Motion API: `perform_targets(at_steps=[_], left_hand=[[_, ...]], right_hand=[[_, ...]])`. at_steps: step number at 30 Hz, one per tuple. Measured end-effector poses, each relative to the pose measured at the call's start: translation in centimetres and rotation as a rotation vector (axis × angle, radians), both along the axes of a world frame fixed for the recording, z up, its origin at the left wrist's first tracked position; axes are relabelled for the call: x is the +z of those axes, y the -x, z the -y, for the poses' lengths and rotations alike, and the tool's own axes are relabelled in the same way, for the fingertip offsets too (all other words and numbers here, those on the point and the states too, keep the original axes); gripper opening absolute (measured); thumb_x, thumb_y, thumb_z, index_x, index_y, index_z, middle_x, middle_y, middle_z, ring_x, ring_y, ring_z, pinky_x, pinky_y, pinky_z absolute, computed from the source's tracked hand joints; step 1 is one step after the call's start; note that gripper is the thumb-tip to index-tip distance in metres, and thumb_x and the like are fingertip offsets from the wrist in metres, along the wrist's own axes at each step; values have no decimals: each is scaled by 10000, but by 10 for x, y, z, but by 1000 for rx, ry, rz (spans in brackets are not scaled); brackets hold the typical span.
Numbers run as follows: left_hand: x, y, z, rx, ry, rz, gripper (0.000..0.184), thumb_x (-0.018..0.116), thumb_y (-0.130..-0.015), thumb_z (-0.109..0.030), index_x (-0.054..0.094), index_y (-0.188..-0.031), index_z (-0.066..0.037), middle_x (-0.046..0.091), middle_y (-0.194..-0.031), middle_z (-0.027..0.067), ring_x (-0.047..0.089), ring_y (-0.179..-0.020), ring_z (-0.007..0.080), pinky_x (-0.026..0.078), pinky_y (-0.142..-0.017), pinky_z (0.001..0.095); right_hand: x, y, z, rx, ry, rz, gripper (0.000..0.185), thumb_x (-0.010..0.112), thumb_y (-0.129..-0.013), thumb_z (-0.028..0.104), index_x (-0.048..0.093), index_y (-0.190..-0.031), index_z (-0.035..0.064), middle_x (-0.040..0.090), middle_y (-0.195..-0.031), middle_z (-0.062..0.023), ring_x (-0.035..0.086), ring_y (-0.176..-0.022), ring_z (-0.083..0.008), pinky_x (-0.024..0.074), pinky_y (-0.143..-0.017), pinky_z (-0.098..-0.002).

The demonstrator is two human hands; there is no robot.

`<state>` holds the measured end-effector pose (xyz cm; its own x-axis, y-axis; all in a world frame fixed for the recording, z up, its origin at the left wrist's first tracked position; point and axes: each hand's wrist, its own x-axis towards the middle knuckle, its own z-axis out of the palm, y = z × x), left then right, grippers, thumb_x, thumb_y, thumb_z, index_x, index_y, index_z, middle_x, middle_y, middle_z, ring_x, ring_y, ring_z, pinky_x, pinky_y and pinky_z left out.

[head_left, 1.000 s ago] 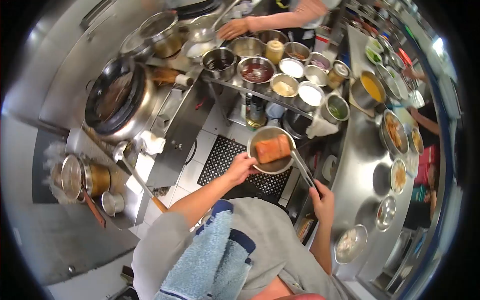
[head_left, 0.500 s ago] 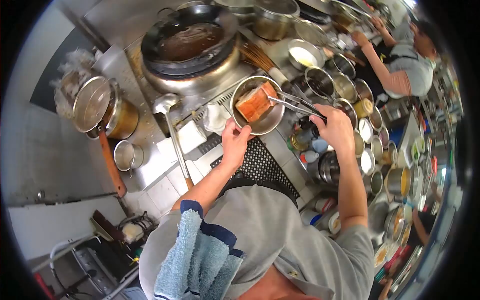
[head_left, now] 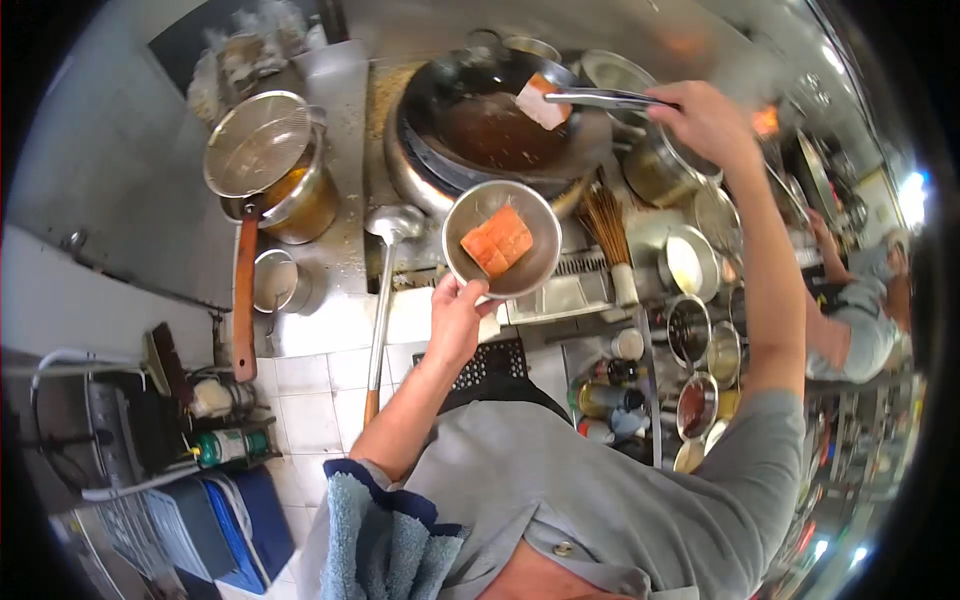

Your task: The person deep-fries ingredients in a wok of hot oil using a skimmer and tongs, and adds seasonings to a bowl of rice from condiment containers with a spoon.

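Observation:
My left hand [head_left: 460,318] grips the rim of a round metal bowl [head_left: 549,245], thumb at its near edge. Inside the bowl lies an orange-pink block of fish or meat [head_left: 498,242], perhaps salmon. With my right hand [head_left: 712,128] closed round them, the metal tongs [head_left: 612,98] reach left over a large dark wok [head_left: 428,105]. Between their tips is a second block of fish or meat [head_left: 543,102], pale on one face and orange at the edge. It is above the brown liquid in the wok. The bowl is just on the near side of the wok.
A ladle [head_left: 386,285] leans at the counter's front edge. Left of it are a strainer [head_left: 258,143] on a pot and a small metal cup [head_left: 276,283]. A bamboo brush [head_left: 608,235] and several pans stand right of the wok. Another person [head_left: 862,318] works at far right.
My right hand and the tongs have moved from the bowl up over the wok, carrying one block out. Another block stays in the bowl. My view has turned, shifting the wok rightward.

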<state>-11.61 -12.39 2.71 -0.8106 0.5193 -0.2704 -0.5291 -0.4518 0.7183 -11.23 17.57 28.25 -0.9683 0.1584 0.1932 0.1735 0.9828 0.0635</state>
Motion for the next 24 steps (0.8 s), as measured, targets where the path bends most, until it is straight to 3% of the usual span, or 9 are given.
perform_targets(at_steps=[1,2,5,12,15,20,24], left_hand=[[-6,0,0,46,5,6,50,508,-832,2,513,-833,-47,602,-969,75,609,-894,167,554,-807,376],[-1,-2,1,88,8,7,46,503,-837,1,519,-837,-42,596,-969,70,608,-897,168,553,-819,381],[-6,-7,5,177,81,13,42,518,-837,-11,539,-873,-20,599,-967,73,608,-899,167,552,-817,384],[-23,-37,10,366,158,107,128,522,-835,-15,556,-956,6,617,-956,91,622,-880,180,552,-804,388],[-22,-46,15,381,180,125,112,519,-840,-18,555,-945,-2,621,-964,93,626,-878,187,552,-800,391],[-18,-58,30,360,186,126,114,520,-847,-21,558,-953,-5,625,-981,97,624,-897,184,544,-813,382],[-9,-58,36,235,115,70,139,520,-849,-18,559,-982,-24,625,-997,85,621,-903,171,540,-795,362]], right_hand=[[-16,33,-9,-2,-70,23,294,624,-824,264,668,-1038,67,663,-919,-167,615,-874,-360,482,-768,-426],[-34,62,-11,105,-234,-5,165,616,-829,238,688,-924,124,661,-809,-129,643,-811,-314,509,-708,-420],[-96,142,-29,220,-413,158,140,662,-750,199,698,-824,85,684,-825,-102,667,-816,-272,529,-705,-397],[-142,227,-47,343,-567,271,133,657,-698,151,712,-806,94,696,-842,-94,678,-829,-251,529,-741,-366],[-138,239,-49,345,-579,313,162,658,-699,156,708,-838,89,696,-851,-98,677,-831,-257,529,-752,-366],[-85,232,-65,200,-537,122,180,637,-735,180,697,-866,71,692,-881,-124,675,-832,-283,539,-734,-381],[-10,145,-55,131,-358,-144,251,592,-784,269,682,-861,47,681,-869,-148,664,-834,-314,537,-715,-433]])
